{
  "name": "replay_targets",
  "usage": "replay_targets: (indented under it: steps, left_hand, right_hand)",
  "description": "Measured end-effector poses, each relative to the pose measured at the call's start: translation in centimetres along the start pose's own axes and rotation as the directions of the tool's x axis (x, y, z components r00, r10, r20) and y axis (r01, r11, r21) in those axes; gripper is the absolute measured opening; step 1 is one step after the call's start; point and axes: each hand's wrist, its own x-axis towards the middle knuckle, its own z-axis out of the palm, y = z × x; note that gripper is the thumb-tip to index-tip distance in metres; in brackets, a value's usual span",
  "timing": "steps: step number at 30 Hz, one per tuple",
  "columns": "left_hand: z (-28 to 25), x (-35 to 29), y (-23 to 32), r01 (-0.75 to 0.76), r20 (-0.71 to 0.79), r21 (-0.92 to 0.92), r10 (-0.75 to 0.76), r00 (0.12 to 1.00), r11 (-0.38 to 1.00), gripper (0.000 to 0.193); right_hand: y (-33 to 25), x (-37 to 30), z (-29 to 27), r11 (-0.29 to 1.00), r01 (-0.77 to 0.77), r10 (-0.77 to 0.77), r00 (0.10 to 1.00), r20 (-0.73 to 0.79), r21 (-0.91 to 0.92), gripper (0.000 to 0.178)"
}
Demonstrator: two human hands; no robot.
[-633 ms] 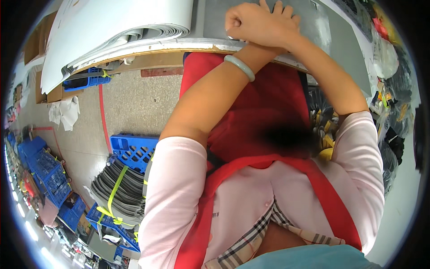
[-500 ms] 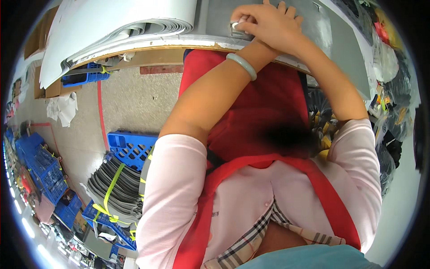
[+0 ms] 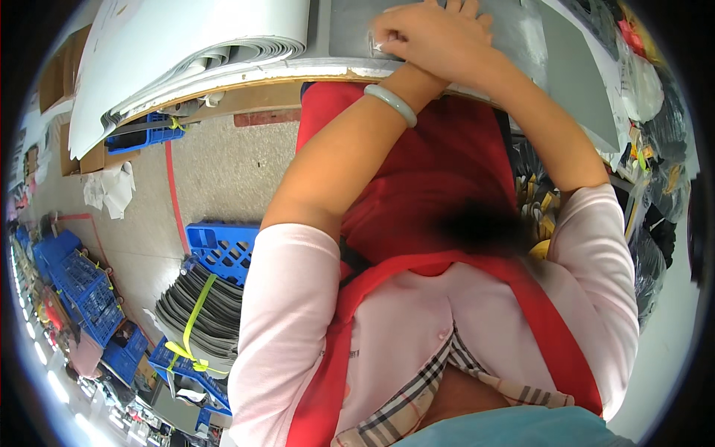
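Both my hands meet, one over the other, on a flat grey sheet (image 3: 350,26) at the near edge of a table (image 3: 246,80). My right hand (image 3: 417,37) lies on top, its fingers curled at the left onto a small clear shiny piece (image 3: 376,43). My left hand (image 3: 456,10) is mostly hidden under it; only its straight fingertips show at the top. A pale green bangle (image 3: 391,102) circles my left wrist. I wear a red apron over a pink top.
Rolled white and grey sheets (image 3: 186,45) lie on the table to the left. On the floor below are a blue crate (image 3: 220,249), a dark bundle of sheets tied with yellow strap (image 3: 205,316), more blue crates (image 3: 82,290) and crumpled white material (image 3: 112,190). Dark bags and clutter (image 3: 655,186) fill the right.
The fingers of the upper hand have curled in at the left, and the small shiny piece now shows under them. Both hands stay in the same spot on the sheet.
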Motion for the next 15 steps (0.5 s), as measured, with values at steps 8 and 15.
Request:
replay_targets:
  steps: [8, 15]
  left_hand:
    - [0.8, 0.6, 0.5, 0.059, -0.052, -0.127, -0.066, 0.996, 0.990, 0.041]
    - [0.7, 0.2, 0.2, 0.048, -0.061, -0.115, -0.055, 0.997, 0.992, 0.036]
  right_hand:
    - [17.8, -2.6, 2.5, 0.592, -0.295, 0.371, 0.926, 0.072, 0.750, 0.035]
    - [32.5, -6.3, 9.0, 0.461, -0.504, 0.591, 0.788, 0.171, 0.731, 0.030]
